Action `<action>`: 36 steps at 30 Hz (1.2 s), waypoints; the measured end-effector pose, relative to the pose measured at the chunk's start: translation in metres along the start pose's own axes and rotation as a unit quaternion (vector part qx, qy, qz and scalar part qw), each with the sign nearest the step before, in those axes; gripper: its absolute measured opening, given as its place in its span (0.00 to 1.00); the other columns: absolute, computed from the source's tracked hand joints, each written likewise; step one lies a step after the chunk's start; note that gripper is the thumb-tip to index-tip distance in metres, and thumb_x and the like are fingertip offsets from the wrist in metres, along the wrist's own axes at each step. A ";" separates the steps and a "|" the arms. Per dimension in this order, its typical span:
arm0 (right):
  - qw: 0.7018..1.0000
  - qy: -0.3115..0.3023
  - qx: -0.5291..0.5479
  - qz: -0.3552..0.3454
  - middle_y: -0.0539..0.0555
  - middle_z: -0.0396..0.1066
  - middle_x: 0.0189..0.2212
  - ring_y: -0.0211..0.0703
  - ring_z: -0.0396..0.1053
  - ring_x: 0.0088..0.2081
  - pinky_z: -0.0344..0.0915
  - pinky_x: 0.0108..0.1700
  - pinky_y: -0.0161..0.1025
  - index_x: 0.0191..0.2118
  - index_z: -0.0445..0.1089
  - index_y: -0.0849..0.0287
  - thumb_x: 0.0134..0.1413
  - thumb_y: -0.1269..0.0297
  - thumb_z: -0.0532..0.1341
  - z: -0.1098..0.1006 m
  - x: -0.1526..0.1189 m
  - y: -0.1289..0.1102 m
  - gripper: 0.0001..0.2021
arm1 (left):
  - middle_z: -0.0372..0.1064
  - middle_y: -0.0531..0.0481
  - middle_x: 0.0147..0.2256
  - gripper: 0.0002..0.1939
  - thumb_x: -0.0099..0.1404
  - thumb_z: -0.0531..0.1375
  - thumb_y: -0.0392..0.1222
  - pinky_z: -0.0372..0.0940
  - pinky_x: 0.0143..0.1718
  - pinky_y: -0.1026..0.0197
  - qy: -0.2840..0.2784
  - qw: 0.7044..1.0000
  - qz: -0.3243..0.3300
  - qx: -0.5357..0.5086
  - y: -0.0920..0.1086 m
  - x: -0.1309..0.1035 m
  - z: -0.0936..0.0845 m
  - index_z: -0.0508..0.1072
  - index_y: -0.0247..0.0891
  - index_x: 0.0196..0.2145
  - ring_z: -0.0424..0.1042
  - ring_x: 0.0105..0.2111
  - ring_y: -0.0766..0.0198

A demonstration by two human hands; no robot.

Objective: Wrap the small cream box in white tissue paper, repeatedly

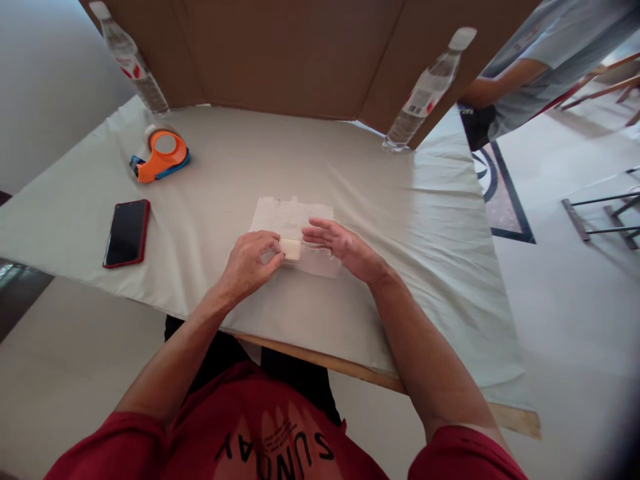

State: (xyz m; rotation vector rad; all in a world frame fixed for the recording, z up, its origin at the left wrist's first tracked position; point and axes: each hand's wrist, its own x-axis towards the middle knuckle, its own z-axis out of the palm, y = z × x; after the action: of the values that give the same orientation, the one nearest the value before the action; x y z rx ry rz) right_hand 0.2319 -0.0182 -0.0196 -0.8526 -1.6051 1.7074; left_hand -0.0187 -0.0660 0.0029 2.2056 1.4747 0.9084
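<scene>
A small pale cream-coloured rectangular block point(291, 250) lies on a sheet of thin white paper point(285, 213) near the front of the table; its exact kind I cannot make out. My left hand point(253, 262) has thumb and fingers closed on the block's left end. To the right of the block, my right hand point(347, 248) hovers over the paper with its fingers stretched out and nothing in them. The palm side of the left hand is partly hidden.
An orange tape dispenser point(163, 157) and a black phone with a red edge point(127, 233) lie at the left. Water bottles stand at the back left point(133, 63) and back right point(425, 97), against a brown cardboard screen point(285, 53). Another person's arm point(510, 81) shows beyond the table.
</scene>
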 end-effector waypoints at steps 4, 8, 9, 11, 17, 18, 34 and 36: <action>0.994 0.046 -0.099 -0.001 0.60 0.74 0.56 0.54 0.70 0.59 0.64 0.61 0.52 0.57 0.69 0.54 0.43 0.44 0.73 0.007 -0.003 -0.006 0.36 | 0.79 0.46 0.43 0.03 0.63 0.61 0.39 0.71 0.43 0.57 -0.018 0.999 -0.027 -0.026 -0.003 0.010 -0.001 0.75 0.39 0.33 0.77 0.41 0.58; 0.989 0.117 -0.085 0.023 0.57 0.78 0.45 0.46 0.75 0.43 0.70 0.47 0.44 0.39 0.74 0.57 0.44 0.48 0.72 0.023 0.005 0.002 0.21 | 0.80 0.47 0.40 0.06 0.62 0.62 0.43 0.68 0.36 0.61 -0.026 0.997 -0.064 -0.038 -0.007 0.012 -0.005 0.76 0.39 0.33 0.76 0.38 0.59; 0.990 0.128 -0.057 0.028 0.57 0.78 0.45 0.44 0.74 0.41 0.69 0.44 0.42 0.36 0.73 0.57 0.44 0.47 0.72 0.025 0.007 0.005 0.20 | 0.80 0.47 0.39 0.06 0.62 0.62 0.44 0.67 0.35 0.61 -0.031 0.996 -0.072 -0.043 -0.008 0.012 -0.007 0.76 0.39 0.33 0.76 0.37 0.59; 0.988 0.147 -0.012 0.034 0.58 0.78 0.46 0.42 0.74 0.39 0.68 0.39 0.39 0.31 0.71 0.58 0.43 0.46 0.72 0.026 0.009 0.010 0.20 | 0.80 0.48 0.37 0.08 0.62 0.62 0.46 0.66 0.34 0.62 -0.040 0.994 -0.086 -0.061 -0.011 0.012 -0.010 0.77 0.39 0.34 0.76 0.35 0.60; 0.986 0.162 0.014 0.042 0.56 0.78 0.45 0.38 0.71 0.34 0.66 0.35 0.36 0.28 0.68 0.57 0.43 0.48 0.71 0.026 0.011 0.011 0.19 | 0.80 0.48 0.39 0.11 0.60 0.64 0.49 0.65 0.36 0.61 -0.038 0.986 -0.135 -0.092 -0.014 0.014 -0.008 0.77 0.39 0.33 0.75 0.36 0.60; 0.986 0.163 0.008 0.043 0.56 0.78 0.44 0.38 0.71 0.33 0.65 0.34 0.36 0.28 0.67 0.57 0.44 0.48 0.71 0.027 0.012 0.011 0.18 | 0.80 0.48 0.39 0.11 0.59 0.64 0.49 0.65 0.37 0.61 -0.036 0.983 -0.142 -0.106 -0.014 0.015 -0.005 0.76 0.38 0.32 0.75 0.36 0.60; 0.986 0.135 -0.063 0.076 0.54 0.77 0.35 0.39 0.68 0.28 0.65 0.31 0.38 0.27 0.67 0.56 0.44 0.51 0.68 0.027 0.005 0.007 0.15 | 0.75 0.51 0.29 0.11 0.57 0.63 0.48 0.64 0.34 0.63 -0.024 0.959 -0.189 -0.212 -0.011 0.003 0.011 0.75 0.37 0.29 0.70 0.30 0.65; 0.970 0.173 -0.167 0.043 0.54 0.76 0.33 0.42 0.69 0.31 0.66 0.34 0.41 0.30 0.69 0.56 0.49 0.54 0.66 0.027 0.003 0.003 0.11 | 0.74 0.52 0.28 0.11 0.57 0.63 0.48 0.64 0.33 0.63 -0.032 0.958 -0.196 -0.205 -0.010 0.004 0.011 0.76 0.37 0.29 0.69 0.29 0.65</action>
State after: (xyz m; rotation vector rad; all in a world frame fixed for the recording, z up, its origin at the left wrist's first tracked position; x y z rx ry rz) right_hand 0.2081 -0.0318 -0.0217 -1.3227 -1.6493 1.2668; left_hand -0.0176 -0.0576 -0.0099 1.5625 1.4622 0.8966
